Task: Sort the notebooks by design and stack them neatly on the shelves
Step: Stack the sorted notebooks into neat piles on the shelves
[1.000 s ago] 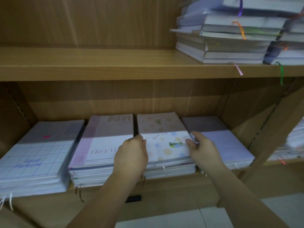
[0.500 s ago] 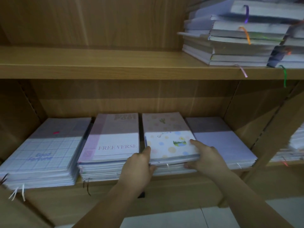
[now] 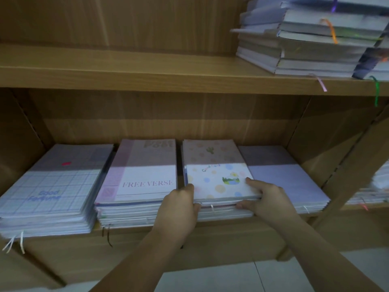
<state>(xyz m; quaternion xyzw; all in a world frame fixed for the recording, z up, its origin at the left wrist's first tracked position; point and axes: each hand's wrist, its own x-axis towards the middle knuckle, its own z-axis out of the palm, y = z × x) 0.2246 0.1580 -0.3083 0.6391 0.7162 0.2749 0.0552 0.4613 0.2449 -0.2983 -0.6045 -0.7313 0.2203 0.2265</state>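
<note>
Here, the left grip (image 3: 179, 209) is closed on the front left corner of the dotted notebook stack (image 3: 216, 178). Its thumb is laid on the top cover and its fingers are curled against the front edge. The right grip (image 3: 271, 199) is closed on the front right corner of the same stack, with the thumb pressed on the cover and the fingers tucked into the page edges lower down. The upper notebooks are thus pinched from both sides; how many are taken cannot be told.

The dotted stack is seated on the lower shelf (image 3: 231, 225), third from the left in a row of four. Just beside it on the left, the "FREE VERSE" stack (image 3: 143, 175) is found, and beyond that the blue grid stack (image 3: 48, 186) marked "Good Fortune". On the right, touching the dotted stack, a plain lilac stack (image 3: 282, 178) is laid.

On the upper shelf (image 3: 147, 79), at the right end, thicker notebooks (image 3: 305, 51) are piled unevenly, and ribbon markers in orange (image 3: 331, 31), pink (image 3: 321, 83) and green (image 3: 375, 91) are seen hanging from them. Past the side panel, another blurred pile (image 3: 374, 190) is visible.
</note>
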